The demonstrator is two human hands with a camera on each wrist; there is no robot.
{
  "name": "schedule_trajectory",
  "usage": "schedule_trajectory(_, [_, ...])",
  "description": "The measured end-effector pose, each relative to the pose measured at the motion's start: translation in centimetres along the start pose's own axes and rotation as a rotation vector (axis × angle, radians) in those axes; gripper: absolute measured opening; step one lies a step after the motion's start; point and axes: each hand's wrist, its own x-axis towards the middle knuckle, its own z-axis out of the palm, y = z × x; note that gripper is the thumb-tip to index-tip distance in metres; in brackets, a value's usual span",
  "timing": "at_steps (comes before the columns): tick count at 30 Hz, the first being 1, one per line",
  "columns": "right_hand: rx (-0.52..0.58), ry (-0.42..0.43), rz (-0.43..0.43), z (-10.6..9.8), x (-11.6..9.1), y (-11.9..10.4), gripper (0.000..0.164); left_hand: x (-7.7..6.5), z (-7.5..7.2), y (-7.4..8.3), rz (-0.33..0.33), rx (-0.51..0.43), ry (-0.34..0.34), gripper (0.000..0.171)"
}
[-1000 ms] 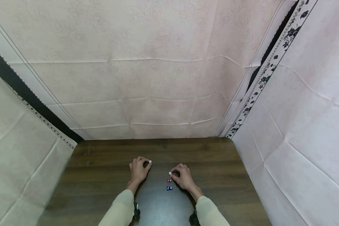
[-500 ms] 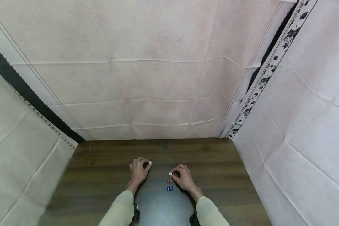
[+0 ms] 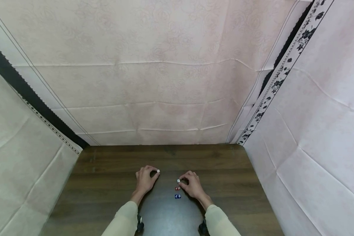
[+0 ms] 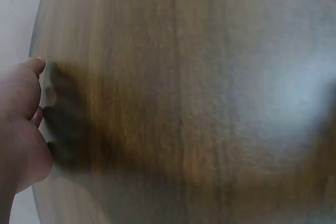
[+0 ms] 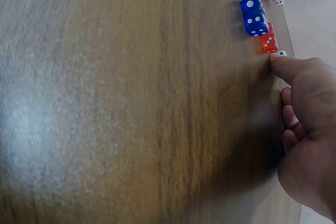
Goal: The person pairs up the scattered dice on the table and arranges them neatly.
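Observation:
My left hand [image 3: 145,180] pinches a small white die [image 3: 158,170] between thumb and forefinger, over the left middle of the table. To its right and a little nearer, my right hand [image 3: 191,184] has thumb and forefinger on another white die [image 3: 178,181]. Just on the near side of that die lie red dice [image 3: 177,188], seemingly a side-by-side pair. Two blue dice [image 3: 178,196] sit side by side in front of the red ones. The right wrist view shows the blue dice [image 5: 254,16] close up; the left wrist view hides the left hand's die.
The wooden table [image 3: 106,190] has a rounded far right corner. Pale patterned cloth [image 3: 165,82] hangs behind it, with more cloth on the left and right. A black device [image 3: 204,226] is worn at each wrist.
The left hand has shifted slightly right and nearer with its white die. The right hand stays nearly still on its die, and the red and blue dice keep their places.

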Motion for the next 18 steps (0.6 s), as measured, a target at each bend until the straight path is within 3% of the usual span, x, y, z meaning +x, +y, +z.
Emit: schedule_trajectory(18, [0.006, 0.002, 0.005, 0.2, 0.1, 0.2, 0.013, -1.6, 0.6, 0.9, 0.092, -0.004, -0.049, 0.011])
